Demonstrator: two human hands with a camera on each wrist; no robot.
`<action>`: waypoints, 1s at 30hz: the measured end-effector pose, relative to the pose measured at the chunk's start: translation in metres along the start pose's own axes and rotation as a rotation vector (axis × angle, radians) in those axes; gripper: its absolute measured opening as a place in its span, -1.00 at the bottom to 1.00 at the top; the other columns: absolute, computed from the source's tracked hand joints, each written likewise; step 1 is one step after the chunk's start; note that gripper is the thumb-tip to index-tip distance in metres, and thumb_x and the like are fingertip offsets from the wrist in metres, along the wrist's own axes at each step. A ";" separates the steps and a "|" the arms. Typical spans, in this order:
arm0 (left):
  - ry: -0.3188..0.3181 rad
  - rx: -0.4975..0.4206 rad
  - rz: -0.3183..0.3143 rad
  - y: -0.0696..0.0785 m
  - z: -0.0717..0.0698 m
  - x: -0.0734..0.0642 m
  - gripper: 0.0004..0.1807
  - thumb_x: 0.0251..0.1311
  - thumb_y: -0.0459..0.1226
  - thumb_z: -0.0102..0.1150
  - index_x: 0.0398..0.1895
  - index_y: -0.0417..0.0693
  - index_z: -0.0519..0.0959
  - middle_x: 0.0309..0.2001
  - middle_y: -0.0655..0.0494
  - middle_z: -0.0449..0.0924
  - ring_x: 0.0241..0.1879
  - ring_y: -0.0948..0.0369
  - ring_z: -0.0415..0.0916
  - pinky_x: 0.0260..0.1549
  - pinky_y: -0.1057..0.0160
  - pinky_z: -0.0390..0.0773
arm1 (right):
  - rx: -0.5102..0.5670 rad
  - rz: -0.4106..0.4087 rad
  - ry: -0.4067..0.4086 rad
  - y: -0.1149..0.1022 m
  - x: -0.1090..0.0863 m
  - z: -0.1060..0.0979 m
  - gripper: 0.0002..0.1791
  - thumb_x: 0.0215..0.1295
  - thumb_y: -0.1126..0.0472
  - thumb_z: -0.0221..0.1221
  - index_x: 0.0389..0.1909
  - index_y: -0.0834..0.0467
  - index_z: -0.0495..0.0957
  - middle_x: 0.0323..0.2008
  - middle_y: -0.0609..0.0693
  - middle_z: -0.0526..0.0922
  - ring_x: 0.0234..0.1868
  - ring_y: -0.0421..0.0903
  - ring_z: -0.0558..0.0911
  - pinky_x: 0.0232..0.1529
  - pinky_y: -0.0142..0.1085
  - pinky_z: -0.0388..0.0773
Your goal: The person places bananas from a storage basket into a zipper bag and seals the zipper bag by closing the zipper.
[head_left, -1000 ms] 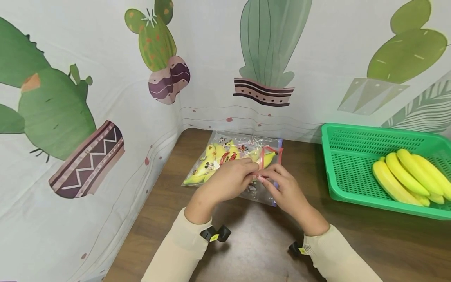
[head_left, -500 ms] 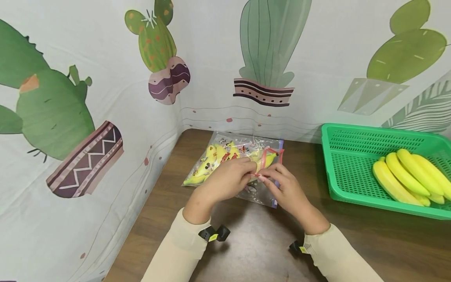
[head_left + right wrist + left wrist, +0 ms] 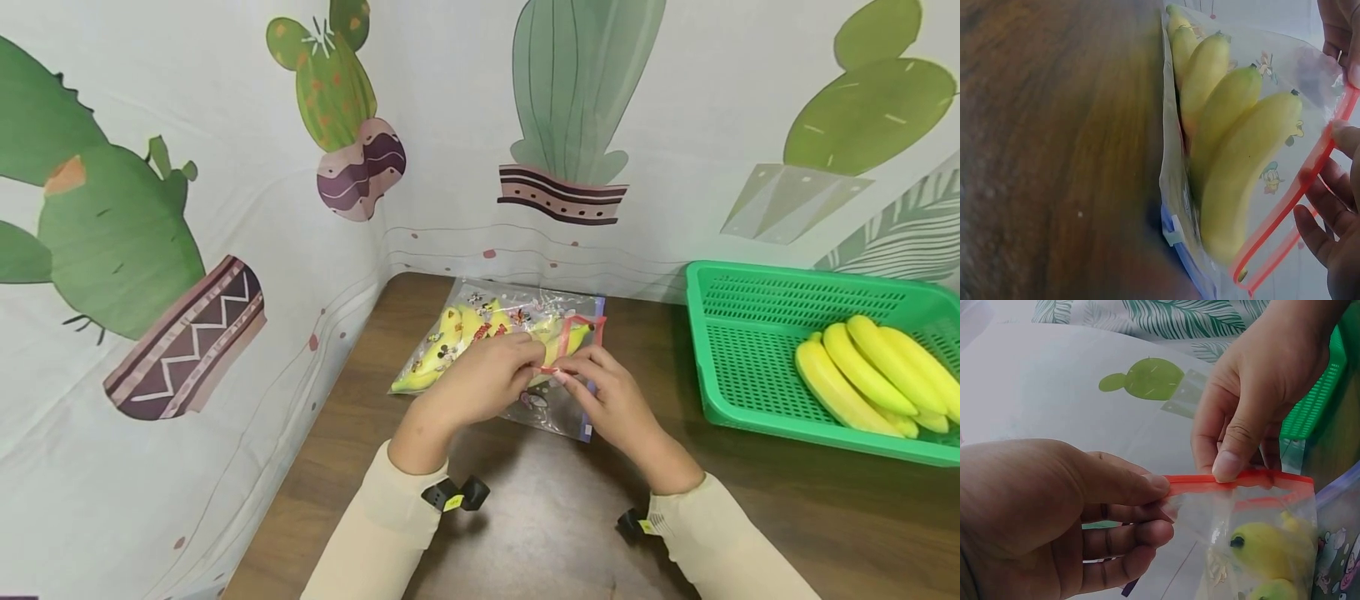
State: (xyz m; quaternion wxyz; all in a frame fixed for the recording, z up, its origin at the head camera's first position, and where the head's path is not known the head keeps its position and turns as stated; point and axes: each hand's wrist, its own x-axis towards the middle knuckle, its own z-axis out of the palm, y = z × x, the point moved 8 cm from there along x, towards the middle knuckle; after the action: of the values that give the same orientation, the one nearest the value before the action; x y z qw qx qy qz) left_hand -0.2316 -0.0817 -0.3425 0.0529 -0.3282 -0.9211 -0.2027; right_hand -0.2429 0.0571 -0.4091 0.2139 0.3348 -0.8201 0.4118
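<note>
A clear zip bag with a red zip strip (image 3: 1272, 480) and cartoon prints holds several yellow bananas (image 3: 1241, 169). My left hand (image 3: 483, 379) pinches one end of the red strip between thumb and forefinger, its other fingers curled below, as the left wrist view shows. Close beside it, my right hand (image 3: 611, 400) pinches the same strip farther along, thumb on the near side. The two red edges stand apart toward the far end of the mouth. Under this bag lies a clear bag with a blue zip edge (image 3: 1188, 262) and a pale slider.
To the right stands a green perforated basket (image 3: 738, 417) with several more bananas (image 3: 870, 358) in it. Both bags lie on a brown wooden table (image 3: 540, 533) against a cactus-printed cloth (image 3: 450, 183) at the back and left.
My right fingers have shifted slightly right and away from my left hand, so more of the red strip shows between them. The bags and basket stay where they were.
</note>
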 end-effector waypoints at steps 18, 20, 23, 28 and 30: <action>0.009 -0.015 0.005 -0.002 -0.001 -0.001 -0.79 0.32 -0.43 0.11 -0.46 0.02 0.46 -0.45 0.23 0.38 -0.43 0.29 0.34 -0.39 0.36 0.37 | -0.020 0.075 -0.037 0.016 -0.002 0.003 -0.76 0.22 0.31 0.36 -0.09 0.04 0.72 -0.22 -0.11 0.57 -0.27 -0.28 0.50 -0.28 -0.33 0.48; 0.010 -0.014 0.004 -0.003 -0.002 -0.001 -0.79 0.32 -0.43 0.11 -0.45 0.02 0.47 -0.45 0.23 0.39 -0.43 0.29 0.34 -0.39 0.36 0.38 | -0.019 0.080 -0.038 0.017 -0.002 0.003 -0.76 0.23 0.31 0.36 -0.09 0.05 0.72 -0.21 -0.10 0.58 -0.27 -0.27 0.50 -0.27 -0.40 0.45; 0.007 -0.011 -0.002 -0.004 -0.002 -0.001 -0.80 0.32 -0.42 0.12 -0.45 0.02 0.48 -0.44 0.24 0.40 -0.44 0.29 0.35 -0.39 0.35 0.38 | -0.020 0.093 -0.043 0.019 -0.002 0.004 -0.77 0.24 0.30 0.36 -0.09 0.05 0.72 -0.21 -0.10 0.57 -0.26 -0.27 0.49 -0.26 -0.46 0.42; 0.004 -0.011 -0.007 -0.006 -0.002 -0.001 -0.81 0.32 -0.41 0.13 -0.44 0.02 0.49 -0.43 0.24 0.41 -0.43 0.28 0.36 -0.38 0.34 0.39 | -0.030 0.120 -0.055 0.021 -0.003 0.004 -0.78 0.26 0.28 0.35 -0.09 0.04 0.72 -0.20 -0.10 0.57 -0.26 -0.28 0.49 -0.27 -0.40 0.45; 0.004 -0.013 -0.005 -0.006 -0.002 -0.001 -0.81 0.32 -0.42 0.13 -0.44 0.02 0.49 -0.43 0.23 0.41 -0.43 0.27 0.36 -0.37 0.34 0.39 | -0.035 0.128 -0.058 0.022 -0.003 0.004 -0.79 0.26 0.27 0.34 -0.08 0.04 0.72 -0.19 -0.10 0.57 -0.26 -0.28 0.48 -0.28 -0.38 0.45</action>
State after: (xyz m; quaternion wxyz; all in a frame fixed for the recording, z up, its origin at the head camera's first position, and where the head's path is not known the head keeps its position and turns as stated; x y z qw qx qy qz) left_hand -0.2346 -0.0869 -0.3431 0.0520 -0.3257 -0.9205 -0.2096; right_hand -0.2567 0.0642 -0.4251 0.1691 0.2897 -0.8529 0.4002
